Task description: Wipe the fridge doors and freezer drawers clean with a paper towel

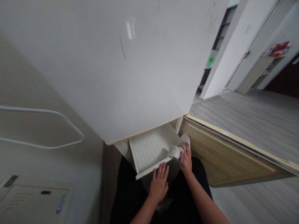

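A white ribbed drawer or tray point(149, 146) juts out, tilted, from the lower opening of a tall white fridge-like cabinet. My left hand point(158, 183) lies against its front edge, fingers stretched out and holding nothing. At the right end of that edge, my right hand point(185, 158) presses a crumpled whitish cloth point(175, 151) against it. Part of the cloth sticks up past my right fingers. Below the edge, something greyish hangs between my legs; I cannot make out what it is.
An open yellowish door point(224, 152) with a ribbed inner face stands to the right. Above is the cabinet's broad white panel point(140, 77). On the left wall are a white cable point(58, 112) and a vented metal box point(35, 199). Grey wood-look floor point(252, 121) stretches away at right.
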A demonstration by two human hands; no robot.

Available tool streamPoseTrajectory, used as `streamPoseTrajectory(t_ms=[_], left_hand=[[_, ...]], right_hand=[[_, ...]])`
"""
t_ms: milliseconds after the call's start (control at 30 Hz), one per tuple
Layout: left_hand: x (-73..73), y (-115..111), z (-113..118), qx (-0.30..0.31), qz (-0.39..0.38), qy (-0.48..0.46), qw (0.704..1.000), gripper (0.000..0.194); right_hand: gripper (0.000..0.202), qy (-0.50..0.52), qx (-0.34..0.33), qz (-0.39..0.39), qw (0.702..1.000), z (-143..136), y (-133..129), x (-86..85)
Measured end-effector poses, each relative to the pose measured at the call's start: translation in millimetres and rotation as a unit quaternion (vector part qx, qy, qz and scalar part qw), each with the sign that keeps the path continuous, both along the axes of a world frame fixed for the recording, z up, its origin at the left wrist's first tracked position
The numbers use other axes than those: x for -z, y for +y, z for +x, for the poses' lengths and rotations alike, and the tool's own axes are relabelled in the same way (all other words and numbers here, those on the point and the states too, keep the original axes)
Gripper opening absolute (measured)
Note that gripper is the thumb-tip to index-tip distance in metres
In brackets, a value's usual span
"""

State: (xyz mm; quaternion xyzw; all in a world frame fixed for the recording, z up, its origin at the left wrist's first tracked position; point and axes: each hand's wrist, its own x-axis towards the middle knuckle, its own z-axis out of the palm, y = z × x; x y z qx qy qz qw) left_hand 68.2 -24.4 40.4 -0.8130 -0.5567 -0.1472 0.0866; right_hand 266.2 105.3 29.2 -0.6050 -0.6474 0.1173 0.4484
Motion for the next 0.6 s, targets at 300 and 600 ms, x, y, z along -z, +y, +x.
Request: streamPoseTrajectory(t_ms=[300,600], left_hand=[[26.0,41,-8,0.030,0.013,0.034,0.999,0.078],[-25.3,120,-34,-0.032,-0.038,-0.022,0.999,0.081]], right_hand=[[0.073,0.327,0.054,-0.088,0.940,-3,-25,13.3],[0.066,0.572,-0.024,-0.241,0.784,-11,-16,21.3]])
